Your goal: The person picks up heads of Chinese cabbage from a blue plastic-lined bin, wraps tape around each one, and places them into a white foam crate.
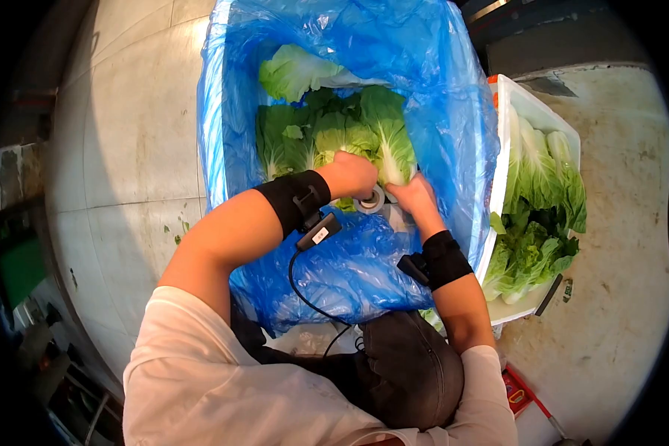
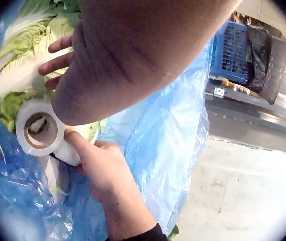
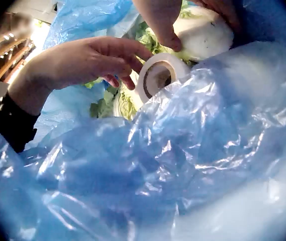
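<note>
A white tape roll (image 1: 370, 201) sits between my two hands over the blue bag. My left hand (image 1: 353, 175) curls its fingers (image 3: 120, 78) against the roll's rim (image 3: 158, 75) and holds it there. My right hand (image 1: 416, 197) grips the white stem of a cabbage (image 3: 203, 32) between thumb (image 2: 77, 143) and fingers, right behind the roll (image 2: 37, 128). Green cabbage heads (image 1: 349, 126) lie just beyond both hands. How the tape runs from roll to stem is hidden.
A large bin lined with a blue plastic bag (image 1: 438, 89) holds the cabbages. A white crate (image 1: 531, 111) with more leafy greens stands at its right. Tiled floor (image 1: 126, 149) lies to the left, a blue crate (image 2: 235, 50) further off.
</note>
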`<action>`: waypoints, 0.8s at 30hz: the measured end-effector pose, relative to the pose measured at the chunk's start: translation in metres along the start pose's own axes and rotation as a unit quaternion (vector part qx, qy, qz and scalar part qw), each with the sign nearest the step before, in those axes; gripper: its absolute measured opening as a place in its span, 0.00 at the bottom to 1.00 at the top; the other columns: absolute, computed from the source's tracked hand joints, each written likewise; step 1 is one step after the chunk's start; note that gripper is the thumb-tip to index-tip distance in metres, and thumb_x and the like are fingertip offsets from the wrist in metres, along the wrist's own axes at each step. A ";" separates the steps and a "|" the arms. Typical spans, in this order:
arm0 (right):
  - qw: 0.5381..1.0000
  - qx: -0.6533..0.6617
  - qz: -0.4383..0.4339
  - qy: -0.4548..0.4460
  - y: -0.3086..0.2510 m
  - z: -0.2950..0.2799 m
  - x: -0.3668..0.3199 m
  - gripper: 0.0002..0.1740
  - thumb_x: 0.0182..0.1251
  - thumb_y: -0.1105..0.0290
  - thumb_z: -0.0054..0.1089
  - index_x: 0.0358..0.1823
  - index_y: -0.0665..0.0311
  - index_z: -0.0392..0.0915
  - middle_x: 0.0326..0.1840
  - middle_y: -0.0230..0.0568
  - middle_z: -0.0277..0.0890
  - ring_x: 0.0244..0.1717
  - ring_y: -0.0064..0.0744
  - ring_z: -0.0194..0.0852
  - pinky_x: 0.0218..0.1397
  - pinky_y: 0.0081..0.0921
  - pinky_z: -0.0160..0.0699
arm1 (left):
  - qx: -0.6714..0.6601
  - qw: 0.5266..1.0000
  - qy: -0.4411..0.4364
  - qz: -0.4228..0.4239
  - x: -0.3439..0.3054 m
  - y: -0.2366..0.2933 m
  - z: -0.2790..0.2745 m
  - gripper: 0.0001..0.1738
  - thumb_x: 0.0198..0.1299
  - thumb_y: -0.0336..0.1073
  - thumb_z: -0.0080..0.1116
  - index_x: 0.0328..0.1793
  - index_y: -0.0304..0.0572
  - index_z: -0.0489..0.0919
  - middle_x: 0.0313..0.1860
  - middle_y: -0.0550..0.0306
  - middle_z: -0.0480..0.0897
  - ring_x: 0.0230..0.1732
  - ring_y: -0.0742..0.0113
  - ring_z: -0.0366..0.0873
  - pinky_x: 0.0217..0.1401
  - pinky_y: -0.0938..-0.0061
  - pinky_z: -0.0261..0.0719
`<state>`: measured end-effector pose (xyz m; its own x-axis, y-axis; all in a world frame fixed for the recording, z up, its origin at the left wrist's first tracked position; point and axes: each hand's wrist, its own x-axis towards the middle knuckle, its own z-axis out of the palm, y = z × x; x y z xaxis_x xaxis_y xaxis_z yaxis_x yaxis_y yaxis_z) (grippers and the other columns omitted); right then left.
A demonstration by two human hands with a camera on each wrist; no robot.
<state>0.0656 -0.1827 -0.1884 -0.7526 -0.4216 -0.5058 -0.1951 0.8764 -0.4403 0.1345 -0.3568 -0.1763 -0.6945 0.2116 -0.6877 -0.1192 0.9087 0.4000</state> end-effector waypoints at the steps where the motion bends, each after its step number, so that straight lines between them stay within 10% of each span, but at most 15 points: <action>1: 1.000 0.004 -0.017 0.002 0.000 -0.003 -0.001 0.36 0.49 0.50 0.74 0.56 0.66 0.81 0.50 0.60 0.84 0.54 0.58 0.83 0.56 0.43 0.80 | -0.001 1.000 0.002 0.001 -0.001 0.000 0.001 0.19 0.58 0.35 0.61 0.57 0.44 0.84 0.53 0.47 0.87 0.56 0.48 0.85 0.54 0.53 0.81; 11: 0.992 -0.121 0.038 0.000 -0.043 -0.048 -0.025 0.34 0.53 0.46 0.67 0.48 0.72 0.84 0.42 0.68 0.83 0.48 0.64 0.83 0.51 0.46 0.81 | -0.079 0.997 -0.021 0.009 -0.006 0.017 0.003 0.21 0.59 0.38 0.56 0.56 0.39 0.83 0.53 0.43 0.86 0.56 0.43 0.84 0.57 0.52 0.80; 15: 0.998 -0.035 0.038 -0.041 -0.036 -0.066 -0.025 0.37 0.58 0.45 0.67 0.44 0.81 0.82 0.39 0.67 0.83 0.44 0.54 0.87 0.45 0.41 0.85 | -0.232 0.965 0.109 -0.050 0.000 0.035 0.018 0.22 0.59 0.42 0.57 0.54 0.35 0.84 0.56 0.38 0.85 0.60 0.40 0.82 0.61 0.53 0.78; 17: 0.995 -0.009 0.068 -0.072 -0.034 -0.071 -0.030 0.36 0.62 0.46 0.67 0.44 0.82 0.82 0.39 0.61 0.85 0.42 0.46 0.89 0.40 0.38 0.87 | -0.514 0.837 0.181 -0.057 0.006 0.047 0.030 0.24 0.61 0.42 0.54 0.55 0.29 0.81 0.53 0.32 0.84 0.58 0.35 0.81 0.60 0.49 0.77; 21: 0.984 0.171 0.028 -0.044 -0.037 -0.089 -0.062 0.32 0.68 0.51 0.65 0.53 0.80 0.78 0.40 0.49 0.84 0.38 0.35 0.87 0.40 0.30 0.87 | -0.582 0.762 0.284 -0.024 -0.053 0.076 0.017 0.27 0.68 0.43 0.46 0.63 0.25 0.62 0.59 0.30 0.71 0.59 0.36 0.73 0.66 0.49 0.65; 24: 0.893 0.433 -0.015 -0.125 -0.048 -0.114 -0.085 0.31 0.74 0.55 0.56 0.65 0.78 0.70 0.56 0.55 0.80 0.50 0.43 0.86 0.48 0.40 0.90 | -0.584 0.695 0.410 0.091 -0.073 0.083 0.020 0.26 0.69 0.42 0.46 0.63 0.29 0.56 0.57 0.37 0.63 0.59 0.46 0.66 0.68 0.55 0.58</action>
<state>0.0674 -0.1621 -0.0400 -0.5700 -0.5760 -0.5859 0.4271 0.4015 -0.8102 0.1897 -0.2898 -0.1049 -0.8874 -0.4257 -0.1769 -0.1390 -0.1188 0.9831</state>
